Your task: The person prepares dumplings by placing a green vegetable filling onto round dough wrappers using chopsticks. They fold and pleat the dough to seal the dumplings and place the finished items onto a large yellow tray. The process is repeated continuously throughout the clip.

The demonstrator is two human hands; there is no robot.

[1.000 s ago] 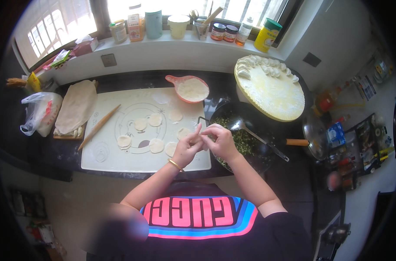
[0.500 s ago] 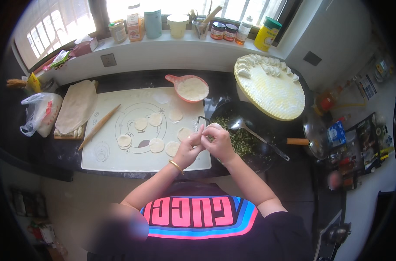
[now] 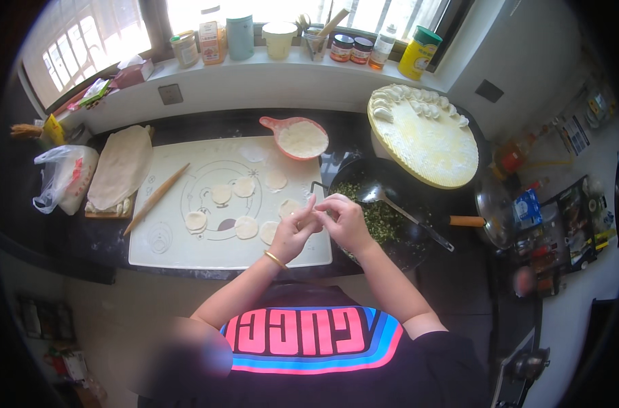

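My left hand (image 3: 293,233) and my right hand (image 3: 347,223) meet above the mat's right edge, fingers pinched round a small dough dumpling that they almost wholly hide. Beneath and beyond them sits a dark pan of chopped green filling (image 3: 384,221), with a metal spoon (image 3: 372,194) lying in it. Several round dough wrappers (image 3: 246,228) are spread over the white mat (image 3: 180,248), a few of them close to my left hand. A wooden rolling pin (image 3: 156,198) lies along the mat's left side. At the back, a pink scoop-shaped bowl (image 3: 267,123) holds white flour.
Folded dumplings (image 3: 384,112) line the far rim of a floured yellow round tray (image 3: 428,149) at back right. Rolled dough (image 3: 122,166) rests on a board (image 3: 97,213) at left, beside a plastic bag (image 3: 64,177). Jars stand along the windowsill (image 3: 248,64). A wooden handle (image 3: 464,221) sticks out at right.
My right hand has shifted slightly right and its fingers have moved a little along the pinch. My left hand stays nearly in place. The mat's things lie as before.
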